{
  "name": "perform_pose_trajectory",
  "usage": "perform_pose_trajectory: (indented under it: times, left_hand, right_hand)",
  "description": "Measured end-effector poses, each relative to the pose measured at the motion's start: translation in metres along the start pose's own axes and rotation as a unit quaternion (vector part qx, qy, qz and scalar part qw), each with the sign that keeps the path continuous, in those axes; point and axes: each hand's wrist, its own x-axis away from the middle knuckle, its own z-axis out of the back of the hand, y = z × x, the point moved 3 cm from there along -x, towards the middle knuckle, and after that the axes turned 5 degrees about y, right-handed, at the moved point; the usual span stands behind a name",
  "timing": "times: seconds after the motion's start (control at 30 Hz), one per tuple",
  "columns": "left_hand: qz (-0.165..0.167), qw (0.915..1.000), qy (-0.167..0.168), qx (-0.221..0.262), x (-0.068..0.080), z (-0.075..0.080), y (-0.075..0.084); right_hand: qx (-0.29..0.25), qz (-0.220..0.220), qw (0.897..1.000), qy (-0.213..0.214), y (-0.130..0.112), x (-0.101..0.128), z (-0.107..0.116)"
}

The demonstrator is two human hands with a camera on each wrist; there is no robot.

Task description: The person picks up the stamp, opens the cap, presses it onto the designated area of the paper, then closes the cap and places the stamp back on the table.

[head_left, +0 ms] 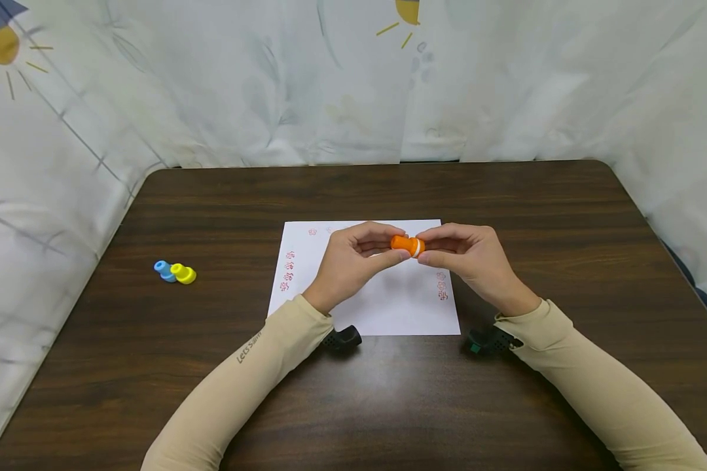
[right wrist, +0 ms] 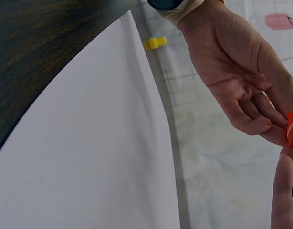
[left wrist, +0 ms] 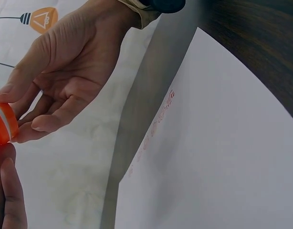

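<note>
An orange stamp (head_left: 400,243) with a white band lies sideways between both hands, above the sheet of paper. My left hand (head_left: 353,260) pinches its narrower left part between thumb and fingers. From the other side, my right hand (head_left: 474,261) pinches the wider right end. The left wrist view has the orange stamp (left wrist: 0,129) cut off at its left edge, with the right hand (left wrist: 72,71) above. White paper (head_left: 359,307) lies underneath, bearing red stamped marks (head_left: 289,269) along its left and right sides and at the top left.
On the table's left side, a blue stamp (head_left: 163,269) and a yellow stamp (head_left: 184,273) lie together. The dark wooden table (head_left: 565,216) is bordered by a pale printed curtain (head_left: 353,98) behind and at the sides. Black devices (head_left: 343,337) are strapped under both wrists.
</note>
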Motion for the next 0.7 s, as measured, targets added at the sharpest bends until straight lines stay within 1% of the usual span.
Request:
perform_pose_trajectory:
  times: [0.43,0.7]
  left_hand:
    - [-0.004,1.0,0.0,-0.009,-0.0004,-0.0008,-0.0032]
    - [0.002,1.0,-0.003,-0.007,0.0,-0.0011,-0.0042]
  right_hand:
    - [0.011,-0.002,1.0,0.007,0.0013,-0.001,-0.0009]
    - [0.008,0.002,1.0,0.006,0.0015,-0.0013,-0.002]
